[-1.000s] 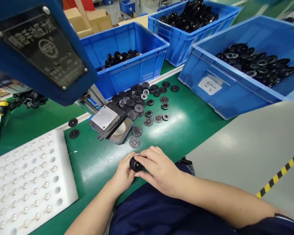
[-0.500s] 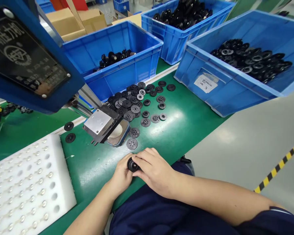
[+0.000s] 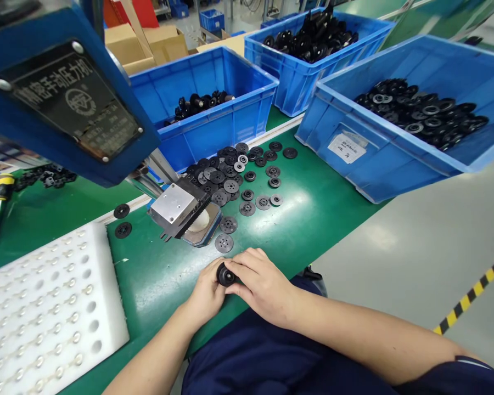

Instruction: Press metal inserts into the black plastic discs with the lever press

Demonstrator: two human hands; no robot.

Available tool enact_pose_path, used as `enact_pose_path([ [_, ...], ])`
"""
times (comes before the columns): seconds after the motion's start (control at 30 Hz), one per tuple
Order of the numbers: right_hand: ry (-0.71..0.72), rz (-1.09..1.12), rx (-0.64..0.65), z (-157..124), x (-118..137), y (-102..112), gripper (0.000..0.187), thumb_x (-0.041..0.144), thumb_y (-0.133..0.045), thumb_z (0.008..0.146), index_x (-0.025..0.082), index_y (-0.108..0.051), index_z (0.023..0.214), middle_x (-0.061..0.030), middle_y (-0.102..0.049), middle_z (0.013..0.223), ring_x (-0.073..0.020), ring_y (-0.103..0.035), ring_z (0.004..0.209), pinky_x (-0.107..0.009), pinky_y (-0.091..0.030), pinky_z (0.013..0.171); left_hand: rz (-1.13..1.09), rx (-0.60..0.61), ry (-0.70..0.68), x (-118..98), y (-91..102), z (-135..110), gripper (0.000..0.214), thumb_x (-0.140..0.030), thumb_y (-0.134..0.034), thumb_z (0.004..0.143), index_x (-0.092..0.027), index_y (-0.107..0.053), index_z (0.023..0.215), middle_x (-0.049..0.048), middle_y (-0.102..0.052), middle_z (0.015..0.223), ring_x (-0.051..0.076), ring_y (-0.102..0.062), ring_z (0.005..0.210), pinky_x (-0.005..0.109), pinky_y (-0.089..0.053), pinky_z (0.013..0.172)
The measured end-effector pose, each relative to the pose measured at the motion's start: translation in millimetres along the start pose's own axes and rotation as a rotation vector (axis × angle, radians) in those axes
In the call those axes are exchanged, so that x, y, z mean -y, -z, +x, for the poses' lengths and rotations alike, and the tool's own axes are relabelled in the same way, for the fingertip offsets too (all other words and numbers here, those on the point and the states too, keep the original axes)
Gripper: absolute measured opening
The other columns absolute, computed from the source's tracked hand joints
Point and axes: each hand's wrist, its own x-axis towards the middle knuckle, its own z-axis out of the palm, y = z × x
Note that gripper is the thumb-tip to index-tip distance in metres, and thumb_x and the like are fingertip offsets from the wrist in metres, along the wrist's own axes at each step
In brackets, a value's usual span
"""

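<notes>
Near the front edge of the green table (image 3: 160, 296), a small black round flanged part (image 3: 225, 275) sits between my two hands. My left hand (image 3: 208, 291) is closed around its left side, fingers partly hidden behind it. From the right, my right hand (image 3: 261, 282) grips the same part with thumb and fingers. Just beyond my hands lie flat black discs with holes (image 3: 224, 243), and a loose pile of similar discs (image 3: 220, 178) spreads farther back.
A blue hand press (image 3: 66, 99) stands at left, its metal ram block (image 3: 174, 203) over a base. White foam tray (image 3: 114, 307) holds rows of small metal pieces. Blue bins (image 3: 214, 129), (image 3: 325, 123) with black parts line the back. A yellow-handled screwdriver (image 3: 4, 186) lies far left.
The camera view has shifted slightly, so the press and bins appear lower and farther right. Both hands keep hold of the black part, almost unmoved.
</notes>
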Motion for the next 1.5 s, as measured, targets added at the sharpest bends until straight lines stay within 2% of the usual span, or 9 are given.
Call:
enact_pose_path([
  [0.23,0.003,-0.011,-0.033,0,-3,1,0.035,0.032,-0.068,0.09,0.012,-0.061,0.117,-0.0104,-0.067,0.101,-0.0205,-0.055,0.09,-0.039,-0.046,0.079,-0.032,-0.003,0.058,-3,-0.9,4,0.012,-0.015,-0.052,0.087,-0.018,-0.063,0.091,0.0066,-0.069,0.086,0.022,-0.065,0.079,0.033,-0.051,0.073],
  [0.43,-0.022,0.089,-0.09,1,-14,4,0.033,0.038,-0.062,0.093,0.016,-0.063,0.117,-0.0082,-0.067,0.099,-0.019,-0.058,0.088,-0.037,-0.049,0.079,-0.079,0.104,0.172,-8,4.7,14,0.008,-0.016,-0.055,0.085,-0.017,-0.059,0.078,0.002,-0.063,0.075,0.017,-0.056,0.071,0.028,-0.044,0.067],
  [0.57,-0.075,0.181,-0.113,-1,-20,7,0.033,0.038,-0.059,0.095,0.017,-0.062,0.12,-0.0084,-0.066,0.1,-0.0186,-0.06,0.093,-0.037,-0.053,0.083,-0.172,0.164,0.266,-11,7.5,15,0.007,-0.021,-0.059,0.086,-0.017,-0.061,0.092,0.0011,-0.063,0.081,0.016,-0.054,0.074,0.026,-0.043,0.069],
  [0.63,-0.106,0.239,-0.103,-1,-24,9,0.033,0.039,-0.056,0.096,0.017,-0.063,0.119,-0.0084,-0.066,0.097,-0.0182,-0.062,0.092,-0.035,-0.055,0.08,-0.233,0.164,0.297,-14,8.2,15,0.015,-0.025,-0.061,0.087,-0.018,-0.06,0.099,0.0014,-0.064,0.084,0.016,-0.056,0.076,0.026,-0.044,0.069],
  [0.87,-0.259,0.374,-0.175,-8,-57,1,0.043,0.04,-0.036,0.103,0.015,-0.07,0.11,-0.0072,-0.067,0.085,-0.0144,-0.062,0.073,-0.03,-0.054,0.065,-0.336,0.169,0.385,-18,6.4,16,0.013,-0.031,-0.059,0.087,-0.02,-0.054,0.09,-0.0037,-0.053,0.068,0.012,-0.05,0.06,0.024,-0.039,0.056],
  [1.07,-0.266,0.391,-0.206,-4,-55,1,0.046,0.041,-0.034,0.103,0.016,-0.072,0.106,-0.0074,-0.067,0.081,-0.0144,-0.06,0.067,-0.03,-0.052,0.062,-0.349,0.079,0.395,-26,5.3,19,0.019,-0.036,-0.061,0.085,-0.02,-0.052,0.081,-0.0036,-0.051,0.066,0.012,-0.046,0.058,0.023,-0.038,0.054],
  [1.23,-0.267,0.393,-0.225,-3,-58,-2,0.045,0.042,-0.036,0.103,0.016,-0.073,0.104,-0.0073,-0.068,0.079,-0.0143,-0.061,0.064,-0.028,-0.052,0.056,-0.121,-0.054,0.291,-36,4.5,12,0.018,-0.035,-0.063,0.086,-0.018,-0.061,0.081,0.0005,-0.058,0.07,0.016,-0.052,0.066,0.027,-0.042,0.064],
  [1.37,-0.194,0.334,-0.26,0,-60,3,0.037,0.035,-0.039,0.102,0.016,-0.07,0.102,-0.0066,-0.069,0.079,-0.0142,-0.063,0.064,-0.027,-0.055,0.055,-0.094,-0.103,0.287,-54,30.2,1,0.021,-0.033,-0.071,0.085,-0.019,-0.068,0.101,0.0055,-0.071,0.089,0.019,-0.064,0.081,0.031,-0.049,0.077],
  [1.5,0.089,0.085,-0.443,26,-43,44,0.022,0.028,-0.051,0.097,0.02,-0.065,0.113,-0.0075,-0.067,0.089,-0.014,-0.062,0.066,-0.029,-0.056,0.06,-0.198,-0.324,0.337,-88,78.3,10,0.027,-0.031,-0.075,0.081,-0.018,-0.066,0.104,0.0052,-0.073,0.087,0.017,-0.066,0.073,0.028,-0.052,0.07],
])
